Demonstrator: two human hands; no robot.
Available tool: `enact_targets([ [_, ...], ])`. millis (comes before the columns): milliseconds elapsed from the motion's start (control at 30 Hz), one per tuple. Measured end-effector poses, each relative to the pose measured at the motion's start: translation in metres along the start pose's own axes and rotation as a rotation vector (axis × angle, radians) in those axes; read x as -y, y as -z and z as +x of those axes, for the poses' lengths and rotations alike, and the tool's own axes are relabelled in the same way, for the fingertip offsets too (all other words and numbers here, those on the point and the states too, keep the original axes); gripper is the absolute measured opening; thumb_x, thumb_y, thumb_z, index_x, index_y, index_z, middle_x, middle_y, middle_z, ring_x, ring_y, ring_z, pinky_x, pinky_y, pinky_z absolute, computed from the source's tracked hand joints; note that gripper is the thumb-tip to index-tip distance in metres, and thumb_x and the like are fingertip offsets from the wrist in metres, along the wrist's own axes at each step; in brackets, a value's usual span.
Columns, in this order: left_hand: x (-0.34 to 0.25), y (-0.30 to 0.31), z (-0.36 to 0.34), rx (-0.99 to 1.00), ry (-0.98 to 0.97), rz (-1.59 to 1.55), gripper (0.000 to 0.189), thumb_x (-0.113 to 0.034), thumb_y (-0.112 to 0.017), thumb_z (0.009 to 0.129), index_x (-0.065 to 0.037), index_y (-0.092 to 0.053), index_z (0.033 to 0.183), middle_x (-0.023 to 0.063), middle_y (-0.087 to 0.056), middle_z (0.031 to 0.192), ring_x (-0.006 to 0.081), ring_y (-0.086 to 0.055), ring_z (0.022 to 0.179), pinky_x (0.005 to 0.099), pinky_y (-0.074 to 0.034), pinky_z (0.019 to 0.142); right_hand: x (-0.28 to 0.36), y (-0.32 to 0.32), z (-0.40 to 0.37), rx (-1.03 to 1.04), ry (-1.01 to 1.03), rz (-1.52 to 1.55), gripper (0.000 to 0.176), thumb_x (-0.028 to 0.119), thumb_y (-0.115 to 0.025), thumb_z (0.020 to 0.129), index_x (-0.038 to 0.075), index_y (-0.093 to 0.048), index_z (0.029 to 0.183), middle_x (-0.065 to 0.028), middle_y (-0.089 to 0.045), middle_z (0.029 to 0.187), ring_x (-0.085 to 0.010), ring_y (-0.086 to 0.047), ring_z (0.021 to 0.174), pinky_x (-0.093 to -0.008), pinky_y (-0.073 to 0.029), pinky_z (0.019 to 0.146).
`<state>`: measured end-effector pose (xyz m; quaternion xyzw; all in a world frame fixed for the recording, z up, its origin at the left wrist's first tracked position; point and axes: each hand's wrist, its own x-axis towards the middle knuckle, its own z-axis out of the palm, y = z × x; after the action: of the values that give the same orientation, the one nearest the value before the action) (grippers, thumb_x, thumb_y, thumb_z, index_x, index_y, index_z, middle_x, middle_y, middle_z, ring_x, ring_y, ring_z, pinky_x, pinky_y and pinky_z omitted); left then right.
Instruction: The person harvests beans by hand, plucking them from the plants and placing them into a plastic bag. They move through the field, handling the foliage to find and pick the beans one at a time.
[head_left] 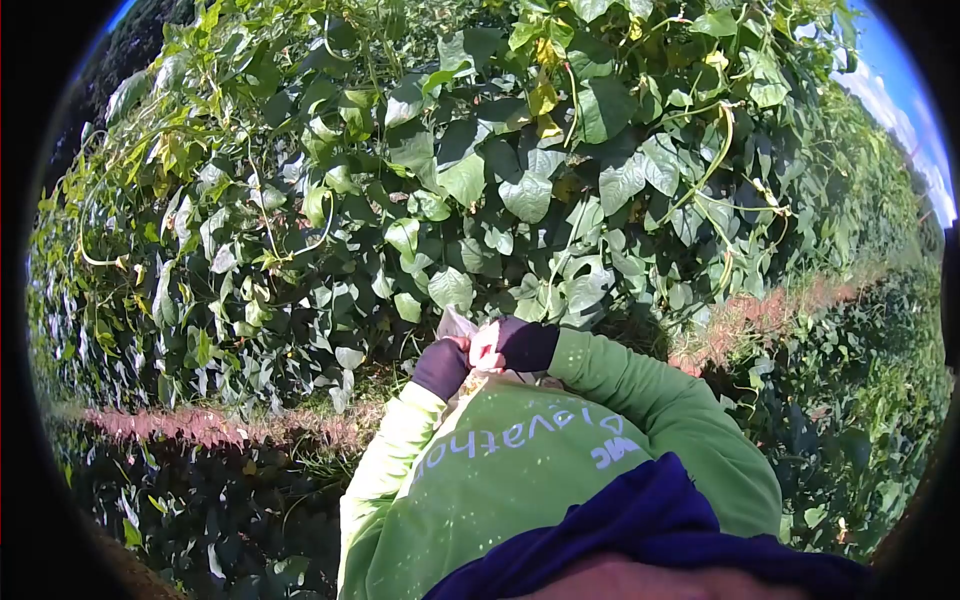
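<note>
My two hands meet in front of my chest, with dark cuffs covering each up to the fingers. The fingers of my left hand (458, 345) are closed at the lower edge of a pale, see-through plastic bag (455, 325). Right beside it, my right hand (487, 350) is curled closed, its fingertips against the left ones and the gathered plastic. What lies inside the fingers is mostly hidden. Just below the hands, a beige edge of cloth or sack (470, 388) shows against my green shirt (530, 450).
A tall wall of leafy climbing vines (450, 180) stands close ahead, with several long thin pods, one a curved pod (722, 150) at upper right. Reddish bare soil (750, 325) runs along its foot. Low leafy plants (230, 520) grow at both sides of me.
</note>
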<state>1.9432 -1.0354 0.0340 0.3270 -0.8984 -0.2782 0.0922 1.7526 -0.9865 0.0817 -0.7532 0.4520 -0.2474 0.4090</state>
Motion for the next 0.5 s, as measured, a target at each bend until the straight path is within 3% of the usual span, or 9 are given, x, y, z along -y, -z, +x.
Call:
enact_targets([
  [67, 0.005, -0.001, -0.008, -0.049, -0.053, -0.007, 0.030, -0.033, -0.066, 0.082, -0.004, -0.066, 0.088, 0.0173, -0.064, 0.080, 0.0354, -0.063, 0.079, 0.0431, -0.050, 0.069, -0.039, -0.036, 0.006, 0.017, 0.054, -0.087, 0.013, 0.020, -0.065, 0.077, 0.007, -0.068, 0.078, -0.0075, -0.065, 0.072, -0.0220, -0.062, 0.067, -0.0342, -0.049, 0.066],
  [133, 0.014, -0.006, -0.015, -0.220, -0.188, -0.006, 0.032, -0.034, -0.070, 0.078, -0.003, -0.066, 0.088, 0.0181, -0.065, 0.081, 0.0348, -0.063, 0.080, 0.0420, -0.051, 0.070, -0.050, -0.052, 0.015, 0.170, -0.120, -0.212, 0.010, 0.016, -0.064, 0.075, 0.008, -0.068, 0.079, -0.0088, -0.066, 0.077, -0.0251, -0.063, 0.071, -0.0366, -0.049, 0.067],
  [167, 0.019, -0.010, -0.018, -0.227, -0.168, 0.000, 0.032, -0.034, -0.070, 0.078, -0.003, -0.066, 0.088, 0.0181, -0.065, 0.081, 0.0348, -0.063, 0.080, 0.0420, -0.051, 0.070, -0.057, -0.057, 0.015, 0.141, 0.078, -0.379, 0.010, 0.015, -0.063, 0.074, 0.008, -0.066, 0.081, -0.0108, -0.065, 0.079, -0.0265, -0.064, 0.074, -0.0387, -0.049, 0.066],
  [233, 0.027, -0.014, -0.024, -0.117, 0.003, -0.068, 0.031, -0.031, -0.070, 0.079, -0.003, -0.066, 0.088, 0.0178, -0.065, 0.082, 0.0341, -0.064, 0.081, 0.0421, -0.051, 0.072, -0.067, -0.069, 0.018, 0.093, 0.153, -0.185, 0.009, 0.014, -0.061, 0.076, 0.007, -0.064, 0.081, -0.0122, -0.063, 0.077, -0.0289, -0.064, 0.075, -0.0410, -0.049, 0.066],
  [267, 0.022, -0.009, -0.027, -0.098, 0.106, -0.066, 0.026, -0.027, -0.069, 0.079, -0.003, -0.067, 0.090, 0.0166, -0.066, 0.084, 0.0334, -0.064, 0.081, 0.0428, -0.051, 0.073, -0.009, -0.041, 0.012, 0.166, 0.053, -0.392, 0.009, 0.015, -0.058, 0.077, 0.008, -0.063, 0.080, -0.0094, -0.063, 0.076, -0.0290, -0.063, 0.075, -0.0408, -0.049, 0.066],
  [367, 0.009, 0.006, -0.038, -0.024, 0.182, 0.094, 0.020, -0.021, -0.066, 0.080, -0.003, -0.067, 0.090, 0.0172, -0.067, 0.087, 0.0326, -0.064, 0.083, 0.0418, -0.050, 0.075, -0.044, -0.071, 0.024, 0.074, 0.119, -0.236, 0.007, 0.017, -0.058, 0.077, 0.013, -0.064, 0.080, -0.0033, -0.063, 0.075, -0.0281, -0.062, 0.072, -0.0397, -0.049, 0.065],
  [400, 0.012, 0.007, -0.043, -0.196, 0.088, -0.175, 0.022, -0.019, -0.065, 0.079, -0.003, -0.067, 0.095, 0.0180, -0.067, 0.089, 0.0323, -0.064, 0.085, 0.0411, -0.050, 0.076, -0.031, -0.067, 0.025, 0.048, 0.233, -0.241, 0.020, 0.029, -0.058, 0.082, 0.018, -0.073, 0.088, -0.0074, -0.067, 0.078, -0.0216, -0.065, 0.075, -0.0382, -0.049, 0.069],
  [433, 0.015, 0.007, -0.045, -0.261, -0.017, -0.077, 0.024, -0.019, -0.065, 0.079, -0.004, -0.069, 0.097, 0.0183, -0.067, 0.092, 0.0322, -0.064, 0.087, 0.0404, -0.050, 0.078, -0.019, -0.063, 0.026, -0.003, 0.313, -0.718, 0.020, 0.030, -0.056, 0.082, 0.018, -0.072, 0.086, -0.0046, -0.065, 0.076, -0.0221, -0.062, 0.071, -0.0388, -0.049, 0.068],
  [500, 0.018, 0.012, -0.048, -0.218, 0.115, -0.141, 0.021, -0.018, -0.066, 0.078, -0.005, -0.071, 0.095, 0.0173, -0.067, 0.089, 0.0321, -0.064, 0.085, 0.0405, -0.050, 0.077, -0.072, -0.102, 0.052, -0.008, -0.091, 0.482, 0.016, 0.031, -0.057, 0.080, 0.021, -0.070, 0.081, -0.0021, -0.062, 0.076, -0.0255, -0.060, 0.070, -0.0437, -0.048, 0.068],
])
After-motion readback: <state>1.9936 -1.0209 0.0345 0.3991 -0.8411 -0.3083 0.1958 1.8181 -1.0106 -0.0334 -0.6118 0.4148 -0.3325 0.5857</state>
